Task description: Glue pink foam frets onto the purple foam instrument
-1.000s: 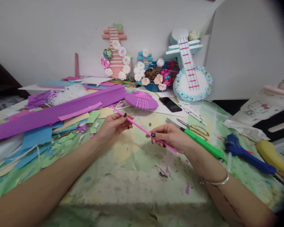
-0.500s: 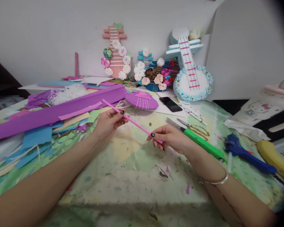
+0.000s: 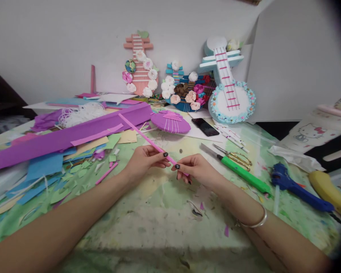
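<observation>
A long thin pink foam strip point(image 3: 139, 132) slants from upper left to lower right above the table. My left hand point(image 3: 146, 161) pinches it between thumb and fingers close to its near end. My right hand point(image 3: 194, 168) pinches the same strip just to the right, the two sets of fingertips almost touching. The strip's far end points toward a long purple foam sheet point(image 3: 68, 134). A silver bangle point(image 3: 254, 223) circles my right wrist.
A green-handled craft knife point(image 3: 241, 174), gold scissors point(image 3: 234, 155) and a blue glue gun point(image 3: 298, 187) lie to the right. A purple foam guitar body point(image 3: 170, 122), a phone point(image 3: 206, 126) and finished foam guitars point(image 3: 230, 85) stand behind. Foam scraps point(image 3: 45, 170) cover the left side.
My left hand slid down the pink strip toward my right hand. The strip has shifted up and left through my right fingers, so little sticks out beyond them now.
</observation>
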`<action>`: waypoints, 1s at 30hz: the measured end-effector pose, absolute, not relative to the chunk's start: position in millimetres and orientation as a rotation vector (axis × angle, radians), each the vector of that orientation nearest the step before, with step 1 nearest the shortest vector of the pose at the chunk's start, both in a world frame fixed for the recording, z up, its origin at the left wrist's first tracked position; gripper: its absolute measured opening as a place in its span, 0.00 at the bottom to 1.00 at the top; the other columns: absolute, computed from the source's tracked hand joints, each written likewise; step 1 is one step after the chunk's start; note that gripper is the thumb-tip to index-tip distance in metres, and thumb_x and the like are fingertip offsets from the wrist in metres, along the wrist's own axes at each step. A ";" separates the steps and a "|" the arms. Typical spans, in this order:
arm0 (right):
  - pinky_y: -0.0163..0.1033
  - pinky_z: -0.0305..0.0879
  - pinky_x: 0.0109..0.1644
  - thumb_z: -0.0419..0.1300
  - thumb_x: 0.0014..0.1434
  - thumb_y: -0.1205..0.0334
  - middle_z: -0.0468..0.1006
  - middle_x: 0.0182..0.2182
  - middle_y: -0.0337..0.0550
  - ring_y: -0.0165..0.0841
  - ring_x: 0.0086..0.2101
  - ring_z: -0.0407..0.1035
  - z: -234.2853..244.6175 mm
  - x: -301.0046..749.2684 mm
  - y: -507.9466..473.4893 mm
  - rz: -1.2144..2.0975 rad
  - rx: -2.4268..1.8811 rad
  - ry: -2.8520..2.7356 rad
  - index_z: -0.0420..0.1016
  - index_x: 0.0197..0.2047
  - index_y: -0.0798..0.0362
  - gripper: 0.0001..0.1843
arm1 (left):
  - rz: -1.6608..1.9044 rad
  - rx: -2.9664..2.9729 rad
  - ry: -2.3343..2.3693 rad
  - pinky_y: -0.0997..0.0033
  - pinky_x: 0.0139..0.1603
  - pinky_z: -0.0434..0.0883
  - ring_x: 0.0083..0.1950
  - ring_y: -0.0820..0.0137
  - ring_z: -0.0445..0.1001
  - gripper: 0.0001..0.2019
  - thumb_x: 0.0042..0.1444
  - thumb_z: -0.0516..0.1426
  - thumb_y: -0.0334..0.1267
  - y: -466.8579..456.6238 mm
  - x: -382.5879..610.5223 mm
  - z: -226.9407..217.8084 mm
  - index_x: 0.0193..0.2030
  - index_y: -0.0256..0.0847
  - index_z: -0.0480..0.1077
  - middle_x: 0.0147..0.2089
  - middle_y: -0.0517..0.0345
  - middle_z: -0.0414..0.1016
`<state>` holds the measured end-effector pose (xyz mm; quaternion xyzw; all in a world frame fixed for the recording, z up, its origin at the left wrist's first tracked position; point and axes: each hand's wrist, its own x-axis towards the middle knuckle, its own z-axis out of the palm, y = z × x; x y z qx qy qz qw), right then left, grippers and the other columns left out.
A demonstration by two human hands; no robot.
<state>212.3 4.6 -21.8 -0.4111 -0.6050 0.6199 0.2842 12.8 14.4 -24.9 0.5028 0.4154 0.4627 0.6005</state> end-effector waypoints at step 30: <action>0.38 0.70 0.44 0.68 0.49 0.59 0.82 0.35 0.47 0.33 0.36 0.76 -19.8 208.1 4.6 1.648 -0.823 -1.024 0.79 0.36 0.56 0.13 | 0.930 1.863 1.128 0.81 0.19 0.57 0.19 0.81 0.59 0.08 0.50 0.53 0.32 -17.4 35.8 -22.7 0.22 0.36 0.67 0.18 0.65 0.63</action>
